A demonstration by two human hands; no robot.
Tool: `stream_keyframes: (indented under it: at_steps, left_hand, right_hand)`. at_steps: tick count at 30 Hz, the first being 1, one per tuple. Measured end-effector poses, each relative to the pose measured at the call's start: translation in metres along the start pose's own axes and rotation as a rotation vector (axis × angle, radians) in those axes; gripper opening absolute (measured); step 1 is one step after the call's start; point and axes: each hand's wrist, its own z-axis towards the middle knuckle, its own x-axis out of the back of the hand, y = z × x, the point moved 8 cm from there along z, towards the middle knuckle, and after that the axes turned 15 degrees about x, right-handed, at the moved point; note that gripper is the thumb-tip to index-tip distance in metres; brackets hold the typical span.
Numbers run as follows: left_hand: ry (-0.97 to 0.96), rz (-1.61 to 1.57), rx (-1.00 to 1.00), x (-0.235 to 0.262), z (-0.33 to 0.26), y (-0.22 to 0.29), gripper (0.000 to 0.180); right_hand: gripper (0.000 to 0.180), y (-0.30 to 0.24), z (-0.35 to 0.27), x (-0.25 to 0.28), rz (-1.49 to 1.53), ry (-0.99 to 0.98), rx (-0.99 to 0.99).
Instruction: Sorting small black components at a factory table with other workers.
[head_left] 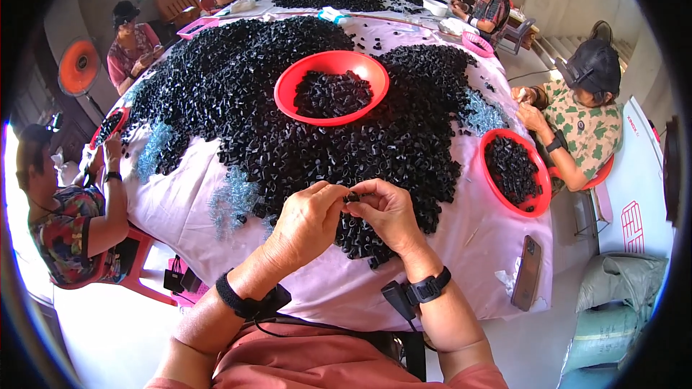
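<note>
Small black part [351, 197], one — pinched between left hand [304, 220] and right hand [387, 213], above the black pile [328, 162] on the surface [479, 266]. Probably best handled with one hand steadying, the other working lightly.

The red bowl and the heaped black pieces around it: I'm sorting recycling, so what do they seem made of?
Red bowl: probably plastic, smooth and slightly glossy, by its even colour and thin rim. Black pieces: likely moulded plastic, possibly rubber; small highlights suggest a semi-gloss finish.
</note>
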Motion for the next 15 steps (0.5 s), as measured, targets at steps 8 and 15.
stream_keyframes:
  at_steps: [8,15]
  left_hand:
    - [0.023,-0.007,0.002,-0.0007,-0.0023,0.0014,0.014]
    - [0.026,0.0,-0.002,-0.0017,-0.004,0.0035,0.017]
  right_hand:
    - [0.018,-0.0025,0.001,0.0009,-0.024,0.002,0.043]
    - [0.019,-0.0027,0.0009,0.0008,-0.037,0.001,0.05]
